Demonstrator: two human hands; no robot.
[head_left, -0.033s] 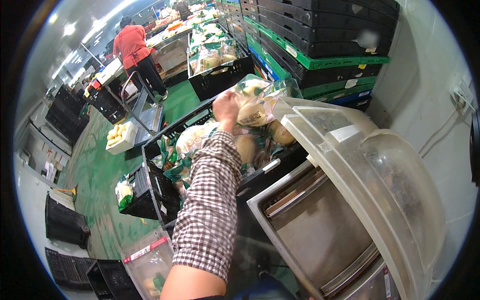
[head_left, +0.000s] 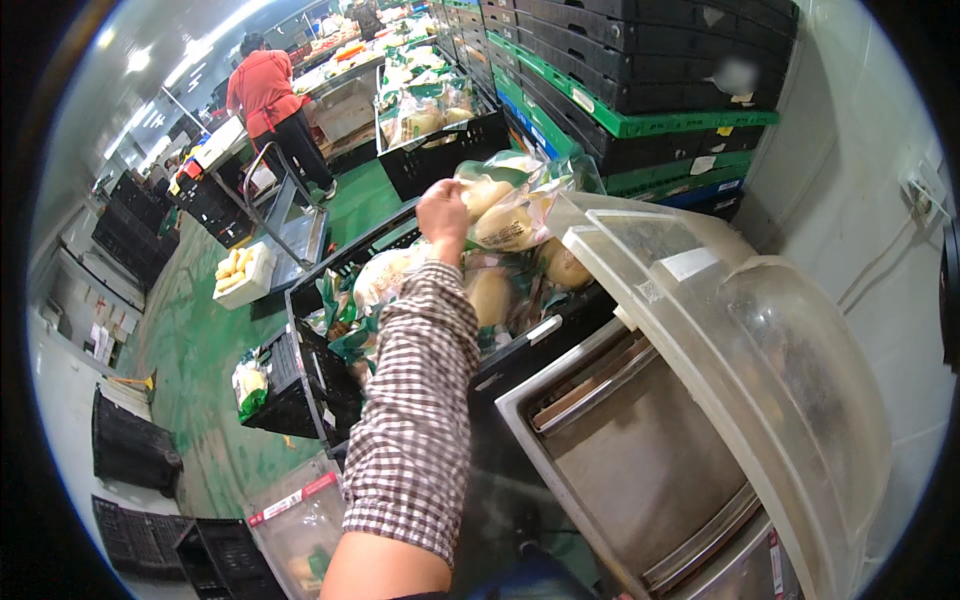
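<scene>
- One hand (head_left: pixel 443 215) shows, reaching far forward on a checked-sleeve arm (head_left: pixel 418 400) that comes up from the lower edge; which hand it is cannot be told for sure, though it reads as the left, and the other hand is out of view.
- Its fingers are closed on a clear plastic bag of pale, rounded produce (head_left: pixel 505 215), pinching the bag by its near end so the load hangs free to the right of the knuckles.
- That bag is held in the air just above a black plastic crate (head_left: pixel 330 330) packed with more bags of the same pale produce and green wrapping; holding it by the end keeps it clear of the pile beneath.
- Arm pose: nearly straight, elbow low, wrist lifted and bent slightly so the back of the hand faces the camera.
- To the right, close by, a steel machine chamber (head_left: pixel 640 460) lies uncovered under a raised, clear domed lid (head_left: pixel 760 340).
- Behind stand stacked black and green crates (head_left: pixel 640 70) along a pale wall.
- Farther off on the green floor (head_left: pixel 190 340), another person in a red top (head_left: pixel 262 95) works at a table, back turned.
</scene>
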